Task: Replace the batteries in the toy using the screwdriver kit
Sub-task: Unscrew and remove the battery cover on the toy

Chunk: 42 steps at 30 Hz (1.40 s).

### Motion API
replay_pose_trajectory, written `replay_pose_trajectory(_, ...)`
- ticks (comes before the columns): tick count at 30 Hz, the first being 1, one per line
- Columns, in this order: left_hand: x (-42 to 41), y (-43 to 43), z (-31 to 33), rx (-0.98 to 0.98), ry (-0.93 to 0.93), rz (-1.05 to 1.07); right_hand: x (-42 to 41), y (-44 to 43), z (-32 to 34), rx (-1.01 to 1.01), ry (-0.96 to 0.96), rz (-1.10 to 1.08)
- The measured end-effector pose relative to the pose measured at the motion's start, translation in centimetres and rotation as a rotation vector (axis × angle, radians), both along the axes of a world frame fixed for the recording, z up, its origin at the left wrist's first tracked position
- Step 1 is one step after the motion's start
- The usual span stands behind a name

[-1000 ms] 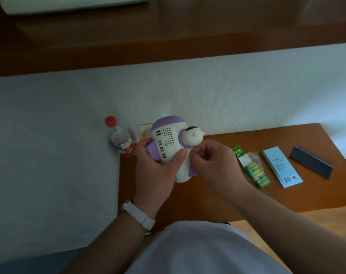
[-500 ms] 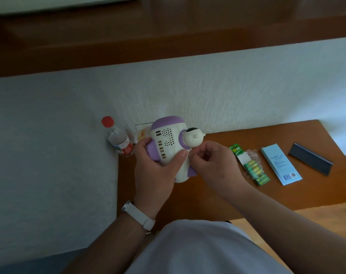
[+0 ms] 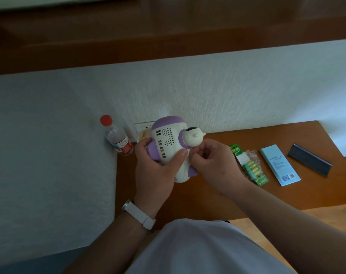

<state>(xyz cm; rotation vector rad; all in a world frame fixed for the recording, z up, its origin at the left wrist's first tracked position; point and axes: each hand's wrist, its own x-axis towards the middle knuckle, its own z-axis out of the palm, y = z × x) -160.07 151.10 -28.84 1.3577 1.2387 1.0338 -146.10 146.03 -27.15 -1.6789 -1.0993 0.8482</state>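
A white and purple toy [image 3: 168,141] with speaker holes and a small round figure on its side is held above the wooden table [image 3: 217,194]. My left hand [image 3: 156,171] wraps around its body, thumb across the front. My right hand [image 3: 213,165] has its fingers pinched together against the toy's right side, just below the round figure; what they pinch is hidden. A pack of green batteries [image 3: 251,167] lies on the table to the right. Beyond it lie a light blue box [image 3: 280,165] and a dark grey flat case [image 3: 309,162].
A clear plastic bottle [image 3: 118,139] with a red cap stands at the table's far left corner against the white wall. A wall socket [image 3: 142,127] sits behind the toy. The table's front edge runs just before my lap.
Both hands and the toy keep almost the same pose. The view has shifted slightly; nothing was picked up or let go.
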Motion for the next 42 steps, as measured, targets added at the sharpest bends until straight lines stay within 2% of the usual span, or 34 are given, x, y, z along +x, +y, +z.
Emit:
replay_pose_trajectory(12, -0.1, 0.2, -1.3, -0.036, 0.027, -0.019, 1.2, 0.5, -1.5, -0.060, 0.119, 0.068)
replay_pose_trajectory(20, -0.1, 0.4, -1.6, -0.061, 0.036, -0.027, 1.2, 0.4, -2.2, -0.058, 0.126, 0.074)
replay_pose_trajectory(27, -0.1, 1.2, -1.9, -0.070, 0.037, -0.010, 0.7, 0.5, -2.2, -0.054, 0.059, 0.028)
replay_pose_trajectory(35, -0.1, 1.2, -2.2, -0.075, 0.072, -0.024, 0.9, 1.2, -2.2, -0.122, 0.074, 0.040)
replay_pose_trajectory(42, -0.2, 1.2, -2.1, -0.054, 0.075, -0.025, 1.0, 1.6, -2.1, -0.150, 0.161, 0.061)
